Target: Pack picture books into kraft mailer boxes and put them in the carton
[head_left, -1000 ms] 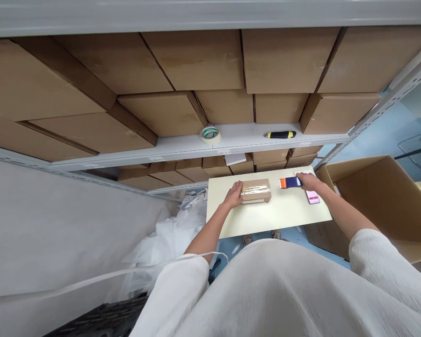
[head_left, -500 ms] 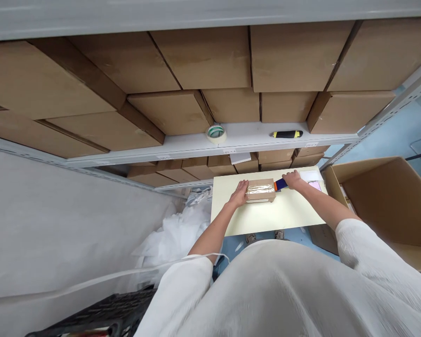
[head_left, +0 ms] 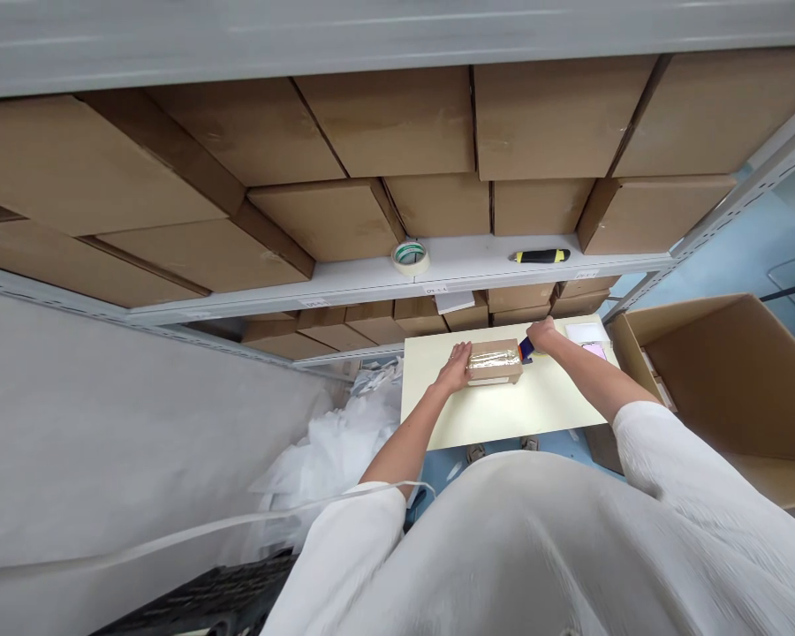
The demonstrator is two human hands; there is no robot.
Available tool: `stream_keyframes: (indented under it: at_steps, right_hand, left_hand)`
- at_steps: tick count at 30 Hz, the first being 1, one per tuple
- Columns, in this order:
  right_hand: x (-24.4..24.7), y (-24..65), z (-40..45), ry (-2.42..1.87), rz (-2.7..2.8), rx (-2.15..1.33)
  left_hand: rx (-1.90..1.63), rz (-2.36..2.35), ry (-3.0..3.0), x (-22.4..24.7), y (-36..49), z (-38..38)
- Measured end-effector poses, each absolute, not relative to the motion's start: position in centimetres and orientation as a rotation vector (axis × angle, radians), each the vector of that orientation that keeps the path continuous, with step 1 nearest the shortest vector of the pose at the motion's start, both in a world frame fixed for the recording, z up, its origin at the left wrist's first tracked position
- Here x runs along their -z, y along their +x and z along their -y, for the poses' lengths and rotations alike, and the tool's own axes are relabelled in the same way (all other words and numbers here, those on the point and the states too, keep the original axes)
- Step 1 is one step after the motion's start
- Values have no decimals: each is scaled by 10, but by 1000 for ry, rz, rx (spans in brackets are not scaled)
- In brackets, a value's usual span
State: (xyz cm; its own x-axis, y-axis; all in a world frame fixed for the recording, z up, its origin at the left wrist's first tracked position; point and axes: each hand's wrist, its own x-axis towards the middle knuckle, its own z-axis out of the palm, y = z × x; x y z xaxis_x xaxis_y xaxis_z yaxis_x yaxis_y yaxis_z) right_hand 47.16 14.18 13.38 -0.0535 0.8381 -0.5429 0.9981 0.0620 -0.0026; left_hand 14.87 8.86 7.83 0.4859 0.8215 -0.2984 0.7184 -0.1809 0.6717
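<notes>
A small brown cardboard box point(head_left: 495, 364) lies on the pale yellow board point(head_left: 483, 420), with a shiny strip of clear tape along its top and a white label on its near side. My left hand point(head_left: 457, 366) grips the left end of this box. At the opposite end, my right hand point(head_left: 541, 333) is closed around a dark blue tape dispenser point(head_left: 526, 348) with an orange edge. The dispenser is tilted against the right end of the box, and my fingers hide most of it.
A tape roll point(head_left: 411, 257) and a black-and-yellow utility knife point(head_left: 541, 256) lie on the shelf point(head_left: 464, 261) ahead, before stacked cartons point(head_left: 384, 119). A large open carton point(head_left: 735, 380) stands right, white plastic wrapping point(head_left: 335, 450) left. White and pink papers point(head_left: 586, 334) lie on the board.
My right hand has shifted slightly left and up, closer to the box, and the tape dispenser tilts more steeply at its right end. My left hand stays on the box.
</notes>
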Motion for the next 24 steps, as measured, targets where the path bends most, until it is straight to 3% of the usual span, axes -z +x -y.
stream_keyframes:
  at_steps: [6, 13, 24]
  right_hand:
    - [-129, 458, -146, 1844, -1978, 524]
    - [-127, 453, -143, 1654, -1950, 266]
    - [-112, 437, -70, 1573, -1909, 360]
  left_hand:
    - [-176, -1288, 1923, -78, 152, -88]
    - [-91, -1285, 1933, -79, 151, -89]
    - [-132, -1286, 1951, -79, 150, -86]
